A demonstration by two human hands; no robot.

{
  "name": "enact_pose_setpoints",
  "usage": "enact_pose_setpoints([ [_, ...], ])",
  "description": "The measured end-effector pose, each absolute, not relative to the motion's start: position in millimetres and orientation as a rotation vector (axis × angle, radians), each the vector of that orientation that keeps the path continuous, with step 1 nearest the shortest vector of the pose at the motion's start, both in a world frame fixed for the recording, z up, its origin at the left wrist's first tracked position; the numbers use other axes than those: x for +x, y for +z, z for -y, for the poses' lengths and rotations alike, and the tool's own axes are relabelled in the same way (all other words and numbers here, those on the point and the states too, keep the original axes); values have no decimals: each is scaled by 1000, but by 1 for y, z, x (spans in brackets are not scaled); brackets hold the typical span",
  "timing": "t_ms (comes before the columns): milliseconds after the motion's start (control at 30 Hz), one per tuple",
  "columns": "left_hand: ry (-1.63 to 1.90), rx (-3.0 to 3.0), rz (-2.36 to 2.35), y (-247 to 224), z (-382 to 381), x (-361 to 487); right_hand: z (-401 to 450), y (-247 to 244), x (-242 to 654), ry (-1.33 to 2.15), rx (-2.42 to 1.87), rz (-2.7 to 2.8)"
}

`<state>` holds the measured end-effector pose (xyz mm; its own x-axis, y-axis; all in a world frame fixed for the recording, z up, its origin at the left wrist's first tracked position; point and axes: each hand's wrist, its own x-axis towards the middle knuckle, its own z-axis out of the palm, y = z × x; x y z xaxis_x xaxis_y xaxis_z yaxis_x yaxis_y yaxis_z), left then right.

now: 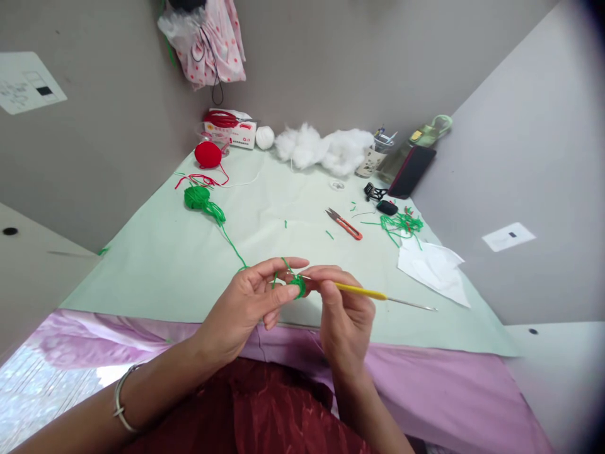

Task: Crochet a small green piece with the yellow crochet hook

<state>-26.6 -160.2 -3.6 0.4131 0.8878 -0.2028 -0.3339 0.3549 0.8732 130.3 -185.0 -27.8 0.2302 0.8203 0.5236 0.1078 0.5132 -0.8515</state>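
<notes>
My left hand (pixel 250 302) pinches a small green crochet piece (pixel 299 286) between thumb and fingers, with green yarn looped over its raised index finger. From there the strand runs back to a green yarn ball (pixel 196 198) at the left of the table. My right hand (pixel 347 309) grips a crochet hook (pixel 362 291) with a yellow handle. One thin metal end of the hook meets the green piece; the other end points out to the right. Both hands are close together above the table's front edge.
Orange thread snips (pixel 347 226) lie mid-table. Green yarn scraps (pixel 401 222), white paper (pixel 435 271) and a phone (pixel 412 172) are at right. White stuffing (pixel 302 146) and a cup of pens (pixel 373 157) stand along the back, a red yarn ball (pixel 208 154) at back left.
</notes>
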Motion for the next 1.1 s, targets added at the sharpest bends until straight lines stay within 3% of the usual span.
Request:
enact_pose_setpoints([
  [167,908,809,-752,-2,158,-26,187,-27,131,566,-898,1323],
  [467,735,748,-595,-3,156,-31,179,-25,141,866,-833,1141],
  [633,994,902,-814,-5,160,-22,184,-29,129,481,-913,1384],
  [933,930,706,-749,-8,157,-21,189,-39,129,-64,-1002,1627],
  [1100,977,651,-720,-4,153,-24,185,-26,133,390,-999,1351],
])
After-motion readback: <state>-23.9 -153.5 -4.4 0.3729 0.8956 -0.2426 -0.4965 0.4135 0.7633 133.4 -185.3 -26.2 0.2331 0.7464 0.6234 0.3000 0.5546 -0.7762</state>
